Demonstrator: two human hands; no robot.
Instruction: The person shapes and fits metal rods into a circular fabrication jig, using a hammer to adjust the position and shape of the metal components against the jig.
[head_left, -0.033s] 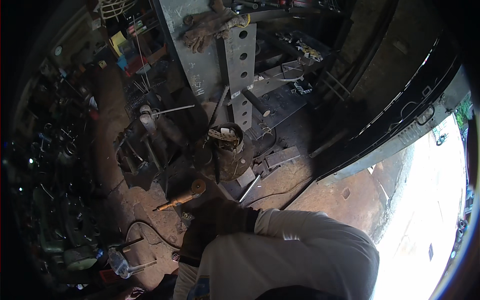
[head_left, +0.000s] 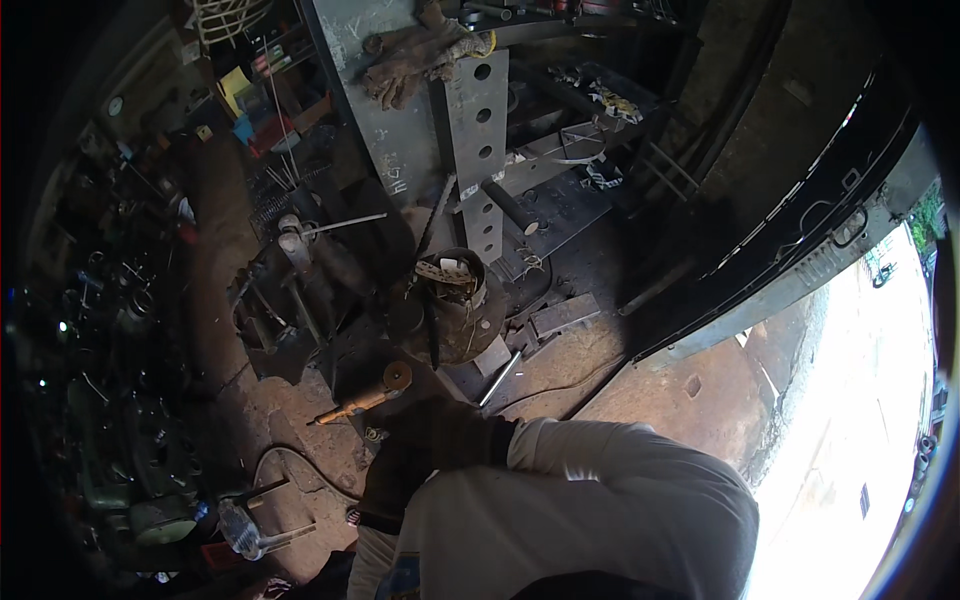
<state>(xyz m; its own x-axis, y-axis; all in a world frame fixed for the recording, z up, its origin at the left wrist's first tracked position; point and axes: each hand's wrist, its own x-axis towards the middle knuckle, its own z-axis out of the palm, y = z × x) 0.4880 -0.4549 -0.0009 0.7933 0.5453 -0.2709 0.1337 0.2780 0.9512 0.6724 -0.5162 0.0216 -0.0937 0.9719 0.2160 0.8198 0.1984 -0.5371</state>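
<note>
Both my hands wear dark gloves and sit close together in deep shadow at the lower middle. My right hand (head_left: pixel 465 432) reaches in from the right under a pale sleeve. My left hand (head_left: pixel 388 488) is nearer, above its own pale cuff. The fingers of both are lost in the dark, so what they hold, if anything, does not show. Just beyond them is an orange power tool (head_left: pixel 352 406) with a round end (head_left: pixel 397 375), perhaps a grinder; whether a hand touches it is hidden. A small coiled piece (head_left: pixel 375 434) shows beside the gloves.
Ahead stands a round metal base with an open can (head_left: pixel 468 280) of scraps. Behind it rises a steel bar with holes (head_left: pixel 484 115), a work glove (head_left: pixel 415 60) draped near its top. A hammer (head_left: pixel 296 240), a cable (head_left: pixel 290 450) and a metal stool-like piece (head_left: pixel 240 528) lie left.
</note>
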